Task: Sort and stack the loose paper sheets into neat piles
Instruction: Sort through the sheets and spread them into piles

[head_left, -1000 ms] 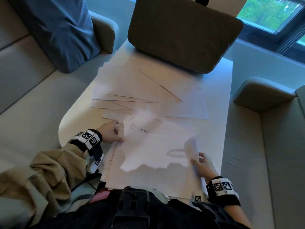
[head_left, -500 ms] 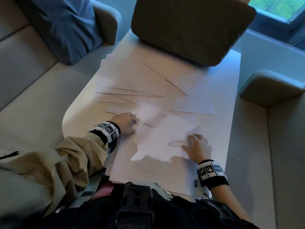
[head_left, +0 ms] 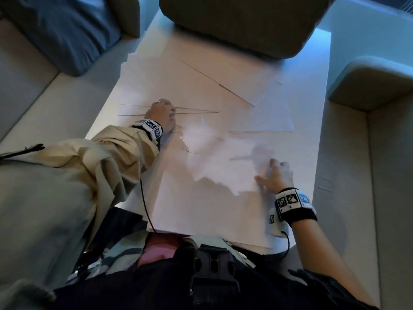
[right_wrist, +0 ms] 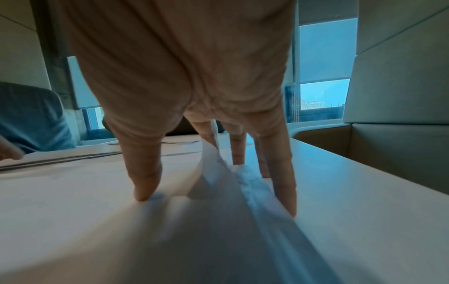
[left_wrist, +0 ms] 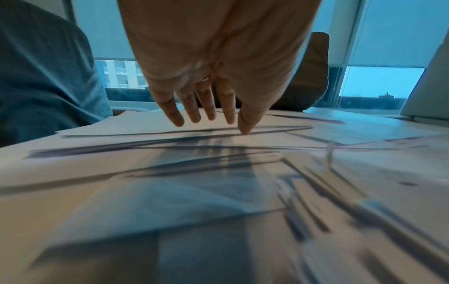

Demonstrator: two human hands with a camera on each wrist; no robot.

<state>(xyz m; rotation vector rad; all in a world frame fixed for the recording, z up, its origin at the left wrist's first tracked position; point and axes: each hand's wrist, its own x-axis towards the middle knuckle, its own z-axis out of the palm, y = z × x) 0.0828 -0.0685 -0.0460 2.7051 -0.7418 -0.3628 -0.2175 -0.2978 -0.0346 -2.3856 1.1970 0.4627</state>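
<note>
Loose white sheets (head_left: 201, 86) lie fanned across the far half of the white table (head_left: 312, 108). A larger pile of paper (head_left: 212, 202) sits at the near edge. My left hand (head_left: 162, 111) reaches onto the left part of the fan; in the left wrist view its straight fingers (left_wrist: 175, 113) touch the overlapping sheets (left_wrist: 145, 128). My right hand (head_left: 276, 175) rests on the right side of the near pile. In the right wrist view its spread fingers (right_wrist: 145, 173) press down and the top sheet (right_wrist: 213, 173) ridges up between them.
An olive-grey cushion (head_left: 234, 23) sits at the table's far end, overhanging the farthest sheets. A blue pillow (head_left: 62, 30) lies on the bench at the left, and a padded armrest (head_left: 368, 81) stands at the right. The table's right strip shows bare beside the papers.
My left hand left the near pile's left edge and went forward onto the fanned sheets. My right hand slid from the pile's right edge onto its top.
</note>
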